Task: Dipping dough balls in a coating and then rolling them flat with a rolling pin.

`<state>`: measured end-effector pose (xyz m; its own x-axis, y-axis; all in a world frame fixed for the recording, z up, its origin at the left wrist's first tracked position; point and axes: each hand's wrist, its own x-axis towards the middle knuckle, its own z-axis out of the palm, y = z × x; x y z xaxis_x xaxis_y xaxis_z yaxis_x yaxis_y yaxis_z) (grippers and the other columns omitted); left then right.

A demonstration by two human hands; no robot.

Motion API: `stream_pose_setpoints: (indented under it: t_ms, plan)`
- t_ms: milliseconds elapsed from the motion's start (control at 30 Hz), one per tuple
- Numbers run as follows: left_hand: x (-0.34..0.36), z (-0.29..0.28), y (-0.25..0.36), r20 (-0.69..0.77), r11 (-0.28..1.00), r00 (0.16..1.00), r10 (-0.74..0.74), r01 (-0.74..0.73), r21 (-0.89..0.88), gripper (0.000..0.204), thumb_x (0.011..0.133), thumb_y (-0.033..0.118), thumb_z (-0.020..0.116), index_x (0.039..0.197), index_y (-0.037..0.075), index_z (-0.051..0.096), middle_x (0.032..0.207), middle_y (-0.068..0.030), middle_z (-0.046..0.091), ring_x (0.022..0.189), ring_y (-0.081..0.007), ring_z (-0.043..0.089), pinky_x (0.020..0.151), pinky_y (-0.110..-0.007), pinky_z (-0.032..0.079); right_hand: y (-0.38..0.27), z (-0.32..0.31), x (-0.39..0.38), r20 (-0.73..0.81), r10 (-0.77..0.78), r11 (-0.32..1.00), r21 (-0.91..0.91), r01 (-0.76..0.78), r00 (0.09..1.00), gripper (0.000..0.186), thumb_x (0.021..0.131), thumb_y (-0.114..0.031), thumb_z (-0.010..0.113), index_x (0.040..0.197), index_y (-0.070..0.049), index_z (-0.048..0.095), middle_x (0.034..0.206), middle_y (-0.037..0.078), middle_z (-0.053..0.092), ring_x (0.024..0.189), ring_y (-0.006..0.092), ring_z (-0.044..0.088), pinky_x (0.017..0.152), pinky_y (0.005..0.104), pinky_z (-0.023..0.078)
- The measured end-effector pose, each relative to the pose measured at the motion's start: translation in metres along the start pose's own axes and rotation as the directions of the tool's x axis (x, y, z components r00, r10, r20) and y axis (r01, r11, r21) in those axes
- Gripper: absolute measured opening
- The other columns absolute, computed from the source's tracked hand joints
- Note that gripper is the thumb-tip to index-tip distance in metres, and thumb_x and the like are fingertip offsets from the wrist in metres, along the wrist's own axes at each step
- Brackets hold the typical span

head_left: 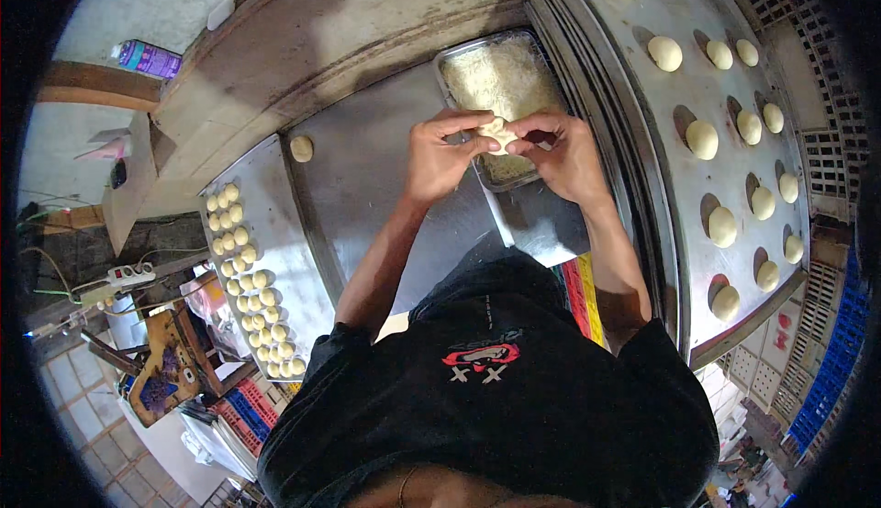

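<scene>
My left hand [445,155] and my right hand [551,150] pinch a piece of pale dough [496,133] between thumbs and fingers, held over the near part of a metal tray of pale shredded filling [491,72]. Beneath them is a steel work surface [376,214]. A single dough ball [302,148] lies at its left end. On the left, a metal sheet [294,269] holds several rows of small dough balls [262,299]. To the right, a larger sheet pan [688,178] holds several rounded dough balls [702,139], spaced apart.
A wooden ledge [367,31] runs behind the work surface, with a purple container [156,60] at upper left. A power strip [130,275] and stacked plastic crates [248,412] are at lower left. More crates [826,361] stand beyond the right pan.
</scene>
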<state>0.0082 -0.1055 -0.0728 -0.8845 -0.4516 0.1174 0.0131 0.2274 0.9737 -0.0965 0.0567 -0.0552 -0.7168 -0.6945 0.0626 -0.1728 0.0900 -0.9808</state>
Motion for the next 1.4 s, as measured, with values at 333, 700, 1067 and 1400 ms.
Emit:
stream_pose_setpoints:
  t_ms: [333, 700, 1067, 1400]
  plan:
    - [-0.039, 0.023, 0.016, -0.222, 0.981, 0.956, 0.194, -0.188, 0.047, 0.036, 0.085, -0.01, 0.055, 0.114, 0.008, 0.068, 0.1, -0.0134, 0.072, 0.102, -0.0248, 0.068, 0.101, -0.038, 0.047, -0.016, 0.02, -0.008, -0.003, -0.174, 0.944, -0.286, 0.165, 0.985, 0.021, 0.07, 0.0, 0.079, 0.09, -0.004, 0.074, 0.081, 0.011, 0.07, 0.069, 0.0177, 0.067, 0.062, 0.0281, 0.052]
    - [-0.075, 0.006, 0.018, -0.385, 0.95, 0.868, 0.313, -0.289, 0.119, 0.04, 0.09, 0.0, 0.057, 0.13, 0.001, 0.055, 0.148, -0.0236, 0.034, 0.128, -0.0294, 0.049, 0.101, -0.038, 0.044, -0.045, 0.055, -0.029, 0.05, -0.373, 0.851, -0.38, 0.363, 0.927, 0.017, 0.072, -0.003, 0.078, 0.089, -0.005, 0.075, 0.087, 0.012, 0.071, 0.079, 0.0228, 0.069, 0.069, 0.0315, 0.055]
    - [-0.115, -0.048, 0.006, -0.364, 0.703, 0.763, -0.535, 0.161, -0.693, 0.044, 0.097, 0.043, 0.045, 0.088, 0.003, 0.062, 0.07, -0.0036, 0.058, 0.055, -0.0108, 0.05, 0.045, -0.026, 0.037, -0.063, 0.119, -0.039, 0.433, -0.432, 0.811, -0.196, 0.551, 0.791, 0.018, 0.069, -0.005, 0.079, 0.085, -0.003, 0.072, 0.091, 0.009, 0.066, 0.085, 0.0219, 0.063, 0.074, 0.033, 0.053]
    - [-0.151, -0.102, 0.011, -0.144, 0.678, 0.813, -0.565, 0.357, -0.642, 0.059, 0.098, 0.055, 0.035, 0.087, 0.003, 0.062, 0.06, -0.0045, 0.056, 0.04, -0.0134, 0.047, 0.034, -0.026, 0.033, -0.088, 0.156, -0.044, 0.562, -0.497, 0.779, -0.046, 0.625, 0.661, 0.023, 0.068, 0.004, 0.073, 0.09, -0.002, 0.071, 0.089, 0.009, 0.07, 0.08, 0.0258, 0.069, 0.07, 0.0335, 0.056]
